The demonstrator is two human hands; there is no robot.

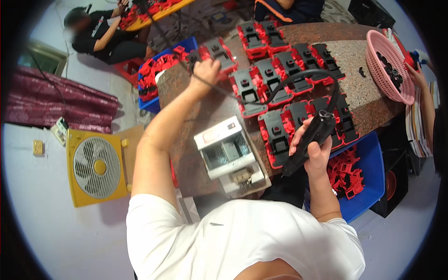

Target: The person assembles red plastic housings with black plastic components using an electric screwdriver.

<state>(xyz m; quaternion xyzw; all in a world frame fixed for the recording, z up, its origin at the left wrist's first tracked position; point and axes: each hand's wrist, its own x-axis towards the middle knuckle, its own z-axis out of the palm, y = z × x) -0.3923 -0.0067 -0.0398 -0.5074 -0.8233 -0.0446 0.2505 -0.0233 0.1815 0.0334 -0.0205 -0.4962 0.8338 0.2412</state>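
Note:
My right hand is wrapped round a black electric screwdriver, its tip pointing down toward me; a thick black cord loops from its top end over the table. My left hand reaches far left, fingers curled at the near edge of a red-and-black plastic housing; its fingertips are partly hidden. Several similar housings lie in rows to the right of this hand. Close before me stands a white screw feeder with a windowed tray of small dark pieces.
Blue bins of red parts stand right and far left. A pink basket with black pieces sits at the right, near another person's hand. Another person works at a yellow table. A yellow fan stands left.

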